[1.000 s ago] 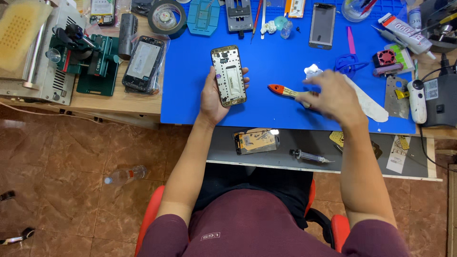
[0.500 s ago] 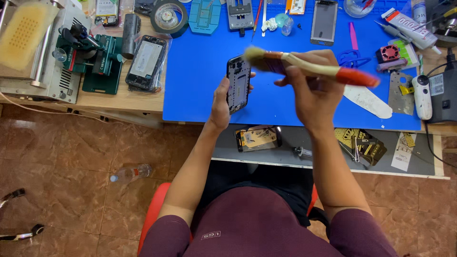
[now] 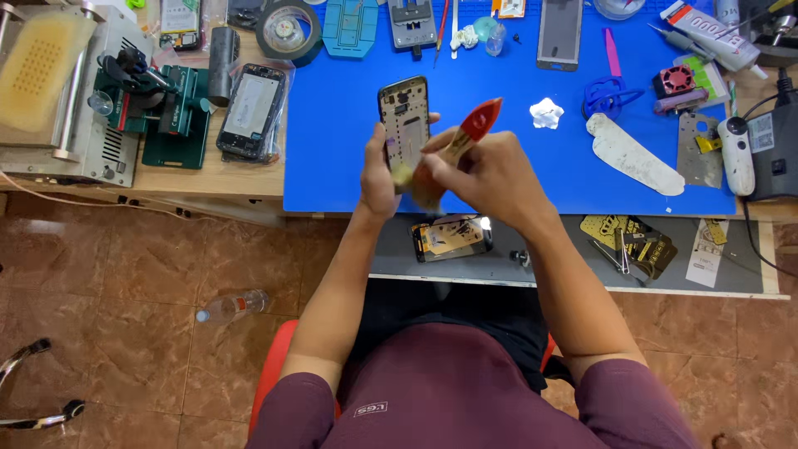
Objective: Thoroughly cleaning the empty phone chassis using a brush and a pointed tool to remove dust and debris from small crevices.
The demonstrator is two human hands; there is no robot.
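Note:
My left hand (image 3: 380, 176) holds an opened phone frame (image 3: 404, 121) upright over the front edge of the blue mat (image 3: 332, 150). In my right hand (image 3: 490, 179) is a paintbrush with a red handle (image 3: 478, 122). Its bristles (image 3: 406, 175) touch the lower end of the phone frame, and the red handle tip points up and to the right. Both hands meet just above the mat's front edge.
A small white wad (image 3: 546, 113) and a white plastic strip (image 3: 633, 156) lie on the mat to the right. A bagged phone (image 3: 252, 111) and a green jig (image 3: 170, 112) sit left. Another phone (image 3: 451, 237) lies on the lower shelf. A plastic bottle (image 3: 233, 307) is on the floor.
My right hand picked up the brush from the mat, swung it over to the phone frame, and now the bristles are down on the frame's lower end. The left hand tilted the frame.

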